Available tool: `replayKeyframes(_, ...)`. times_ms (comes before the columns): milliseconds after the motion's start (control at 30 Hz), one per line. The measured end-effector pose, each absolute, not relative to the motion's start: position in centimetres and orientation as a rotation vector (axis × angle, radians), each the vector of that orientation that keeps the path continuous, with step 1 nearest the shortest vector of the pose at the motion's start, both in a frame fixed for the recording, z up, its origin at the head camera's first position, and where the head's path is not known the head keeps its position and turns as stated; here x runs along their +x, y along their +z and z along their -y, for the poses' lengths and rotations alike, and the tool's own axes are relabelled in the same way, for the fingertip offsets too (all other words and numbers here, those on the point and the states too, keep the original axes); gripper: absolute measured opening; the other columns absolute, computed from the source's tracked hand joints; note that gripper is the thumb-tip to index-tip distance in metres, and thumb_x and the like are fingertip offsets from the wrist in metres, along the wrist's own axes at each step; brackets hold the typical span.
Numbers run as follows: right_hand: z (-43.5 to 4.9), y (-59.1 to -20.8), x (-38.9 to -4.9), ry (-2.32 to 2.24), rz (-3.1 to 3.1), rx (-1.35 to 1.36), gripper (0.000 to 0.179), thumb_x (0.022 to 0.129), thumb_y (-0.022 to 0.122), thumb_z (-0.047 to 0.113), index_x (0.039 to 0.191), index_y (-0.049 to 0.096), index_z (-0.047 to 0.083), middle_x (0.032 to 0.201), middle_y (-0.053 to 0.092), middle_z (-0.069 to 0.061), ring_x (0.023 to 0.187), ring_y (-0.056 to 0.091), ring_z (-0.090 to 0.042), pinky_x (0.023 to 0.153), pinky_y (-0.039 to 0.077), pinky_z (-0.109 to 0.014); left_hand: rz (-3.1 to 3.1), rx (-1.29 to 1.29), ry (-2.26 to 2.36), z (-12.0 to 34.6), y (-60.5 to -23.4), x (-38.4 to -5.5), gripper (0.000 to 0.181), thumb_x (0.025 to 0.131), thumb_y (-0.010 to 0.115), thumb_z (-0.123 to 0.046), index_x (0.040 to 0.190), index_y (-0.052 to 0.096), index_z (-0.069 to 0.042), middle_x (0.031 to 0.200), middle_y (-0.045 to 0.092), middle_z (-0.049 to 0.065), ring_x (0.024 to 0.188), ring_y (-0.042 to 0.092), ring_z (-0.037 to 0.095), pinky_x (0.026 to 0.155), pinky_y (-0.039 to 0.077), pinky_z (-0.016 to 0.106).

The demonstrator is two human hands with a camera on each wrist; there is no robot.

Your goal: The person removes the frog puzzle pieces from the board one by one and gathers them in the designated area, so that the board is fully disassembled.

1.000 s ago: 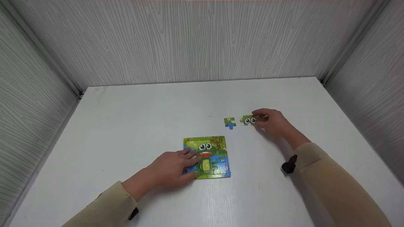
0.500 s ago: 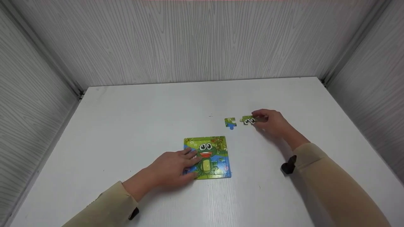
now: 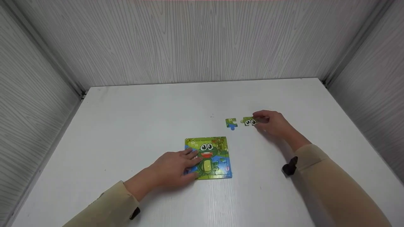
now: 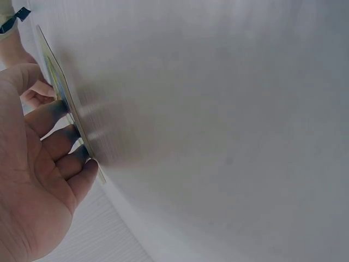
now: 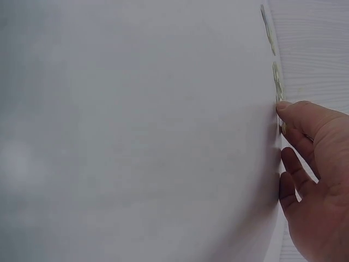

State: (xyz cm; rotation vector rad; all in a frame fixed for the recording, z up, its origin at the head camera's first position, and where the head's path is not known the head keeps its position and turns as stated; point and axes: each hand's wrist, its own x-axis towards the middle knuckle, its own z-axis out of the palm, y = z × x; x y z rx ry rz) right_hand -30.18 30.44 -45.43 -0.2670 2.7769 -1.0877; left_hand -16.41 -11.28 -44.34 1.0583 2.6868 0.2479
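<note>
A white surface lies between pale walls with a grey wood-like pattern, one at the far side and one at each side.

The right grip is on the right part of the surface. Its thumb and fingertips are brought close together and pinch the right end of a puzzle piece, green with two big cartoon eyes. I cannot tell if this piece rests fully on the surface or is a little raised. Just to the left of it, and apart from it, lies a second piece, green and blue, with a round blue tab toward the near side.

The left grip is nearer, to the left. Its fingers are spread and extended, and they rest on the left part of a frog board; they do not close around anything. The board is square and lies flat near the middle of the surface, nearer and to the left of the two pieces. It shows a smiling green frog, with piece outlines on the picture.

Behind the grips are beige sleeves, and a small black object is at the right cuff.
</note>
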Motion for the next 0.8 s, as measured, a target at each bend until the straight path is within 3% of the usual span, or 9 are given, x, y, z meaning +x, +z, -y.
replayKeyframes(333,-30.6,-44.9,-29.9,-1.073,-2.775,-0.234,0.051,0.100,0.074,0.018,0.149,0.061,0.012,0.147,0.061,-0.012,0.133,0.056,-0.034,0.111,0.046,-0.052,-2.686,1.071,0.252,11.3,-44.3,-16.5,0.063,0.108,0.046,-0.056,0.161,0.049,-0.021,0.166,0.042,0.004,0.156,0.036,0.027,0.118,0.042,0.051)
replayKeyframes(600,-30.0,-44.2,-29.3,-1.105,-2.758,-0.200,0.051,0.102,0.074,0.024,0.150,0.061,0.018,0.150,0.056,-0.013,0.127,0.058,-0.034,0.102,0.053,-0.047,-2.684,1.060,0.262,11.4,-44.2,-16.4,0.064,0.108,0.046,-0.057,0.160,0.050,-0.021,0.166,0.042,0.003,0.156,0.036,0.027,0.119,0.041,0.052)
replayKeyframes(800,-28.6,-43.2,-28.7,-1.116,-2.807,-0.360,0.048,0.101,0.075,0.018,0.147,0.064,0.014,0.146,0.063,-0.007,0.132,0.056,-0.032,0.109,0.048,-0.051,-2.682,1.064,0.246,11.3,-44.2,-16.5,0.063,0.108,0.046,-0.057,0.161,0.050,-0.022,0.167,0.042,0.003,0.156,0.035,0.027,0.118,0.042,0.052)
